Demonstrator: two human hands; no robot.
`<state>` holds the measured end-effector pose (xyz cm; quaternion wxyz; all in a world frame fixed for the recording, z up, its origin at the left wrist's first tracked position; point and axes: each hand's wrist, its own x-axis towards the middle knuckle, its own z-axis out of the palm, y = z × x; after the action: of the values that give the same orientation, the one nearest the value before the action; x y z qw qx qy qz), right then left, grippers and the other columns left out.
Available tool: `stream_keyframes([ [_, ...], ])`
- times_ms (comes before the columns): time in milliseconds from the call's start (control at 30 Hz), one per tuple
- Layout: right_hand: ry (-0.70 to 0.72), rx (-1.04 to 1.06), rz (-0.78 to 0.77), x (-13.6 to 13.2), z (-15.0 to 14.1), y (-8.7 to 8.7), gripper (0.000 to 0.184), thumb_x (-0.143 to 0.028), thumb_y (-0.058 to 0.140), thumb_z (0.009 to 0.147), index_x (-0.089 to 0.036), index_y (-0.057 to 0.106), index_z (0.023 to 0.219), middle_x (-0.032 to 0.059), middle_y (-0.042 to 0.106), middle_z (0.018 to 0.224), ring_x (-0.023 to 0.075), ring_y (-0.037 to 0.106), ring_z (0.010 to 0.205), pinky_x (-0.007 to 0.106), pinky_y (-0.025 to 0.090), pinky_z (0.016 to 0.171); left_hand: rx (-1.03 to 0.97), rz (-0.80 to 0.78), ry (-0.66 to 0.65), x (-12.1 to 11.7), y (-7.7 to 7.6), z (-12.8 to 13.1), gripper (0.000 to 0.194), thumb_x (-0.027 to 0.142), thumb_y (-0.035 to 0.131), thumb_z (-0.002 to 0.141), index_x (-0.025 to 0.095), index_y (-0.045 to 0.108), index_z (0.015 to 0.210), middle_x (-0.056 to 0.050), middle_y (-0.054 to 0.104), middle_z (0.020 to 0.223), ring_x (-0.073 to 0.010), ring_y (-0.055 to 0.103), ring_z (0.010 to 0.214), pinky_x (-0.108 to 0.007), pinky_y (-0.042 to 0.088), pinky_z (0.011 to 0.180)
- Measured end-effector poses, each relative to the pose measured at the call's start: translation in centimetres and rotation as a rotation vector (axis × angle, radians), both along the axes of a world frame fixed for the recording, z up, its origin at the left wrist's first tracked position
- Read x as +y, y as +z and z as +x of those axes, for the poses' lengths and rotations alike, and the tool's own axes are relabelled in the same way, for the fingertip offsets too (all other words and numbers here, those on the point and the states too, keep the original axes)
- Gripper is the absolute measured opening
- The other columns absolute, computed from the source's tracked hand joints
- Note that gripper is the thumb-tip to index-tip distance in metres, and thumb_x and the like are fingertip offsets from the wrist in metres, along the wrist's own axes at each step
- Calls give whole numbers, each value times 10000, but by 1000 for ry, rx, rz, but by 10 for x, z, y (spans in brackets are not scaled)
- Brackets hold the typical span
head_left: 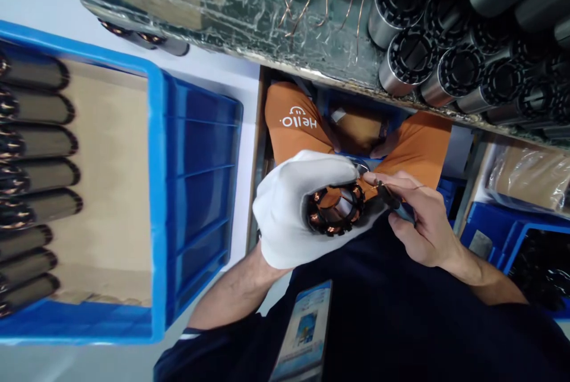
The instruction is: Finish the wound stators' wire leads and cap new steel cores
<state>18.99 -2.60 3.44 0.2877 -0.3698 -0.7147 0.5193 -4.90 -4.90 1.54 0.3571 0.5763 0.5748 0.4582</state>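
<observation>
My left hand (285, 210), in a white glove, is wrapped around a motor stator (314, 224). Its open end faces up, with copper windings showing around a dark slotted rim. Bare and close to the stator's right side, my right hand (421, 221) is closed on a small hand tool (403, 210) with a grey-blue handle and a dark head. The tool's exact kind is unclear. A thin copper wire runs by the fingertips of this hand. Both hands are above my lap, below the bench edge.
Several metal stator cores (409, 61) stand on the plastic-covered bench (231, 8), where loose copper wires hang near its edge. To the left, a blue crate (158, 204) holds a row of wound stators (44, 177) on cardboard. Another blue bin (512, 239) with dark parts is at right.
</observation>
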Motion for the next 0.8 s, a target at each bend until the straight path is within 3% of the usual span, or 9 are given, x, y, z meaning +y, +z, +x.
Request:
stream_keyframes([
  [100,-13,1,-3,-1,-1,-1,710,-64,600,936,-297,673,1603,32,783,1549,240,805,1249,403,680,1063,58,99,-17,0,8,4,525,374,987,776,352,734,1235,-30,864,1132,-309,836,973,-504,712,811],
  [200,-69,-46,-28,6,-2,-13,478,-125,680,1015,-266,791,1458,44,841,1441,239,834,1215,372,670,1068,174,131,-13,5,8,6,481,345,984,828,319,724,1232,-15,868,1107,-267,853,961,-432,710,850],
  [300,-150,-84,-319,16,-1,-41,243,-285,815,1013,-225,883,1238,56,891,1224,233,841,1073,336,663,963,367,1,20,9,-3,5,423,343,922,899,285,714,1263,-14,869,1110,-251,872,942,-364,680,832],
  [400,-145,-21,-624,24,-1,-66,375,-515,839,1000,-186,862,1178,18,810,863,163,728,706,264,580,642,408,-86,-42,13,-21,3,445,358,866,911,251,693,1308,-23,864,1120,-253,873,939,-341,659,838],
  [500,-34,74,-790,25,-4,-73,587,-754,771,977,-176,805,1069,-11,705,736,130,596,515,256,481,474,319,10,-267,17,-32,6,449,391,835,916,225,689,1307,-68,859,1168,-289,858,1028,-399,660,948],
  [567,19,121,-868,25,-7,-70,624,-812,810,913,-192,749,943,-7,685,752,144,621,543,270,517,479,285,72,-410,20,-27,9,424,365,826,919,220,697,1296,-92,854,1178,-319,838,1082,-474,643,1051],
  [633,17,166,-908,25,-6,-66,611,-783,905,837,-210,717,933,-22,662,765,144,620,572,266,533,485,302,59,-479,19,-12,8,436,330,858,900,244,702,1298,-83,846,1188,-334,817,1107,-541,614,1125],
  [733,-110,216,-853,27,3,-64,675,-618,1078,699,-245,733,1144,-33,705,896,112,585,600,247,547,538,323,-44,-306,10,13,-4,637,318,952,819,287,676,1393,-98,796,1363,-379,755,1284,-592,577,1198],
  [800,-188,221,-722,26,11,-63,747,-490,1138,648,-265,731,1233,-14,755,1015,104,592,638,278,610,670,217,-175,-181,5,16,-13,693,312,961,794,282,668,1422,-107,762,1425,-377,728,1357,-561,587,1210],
])
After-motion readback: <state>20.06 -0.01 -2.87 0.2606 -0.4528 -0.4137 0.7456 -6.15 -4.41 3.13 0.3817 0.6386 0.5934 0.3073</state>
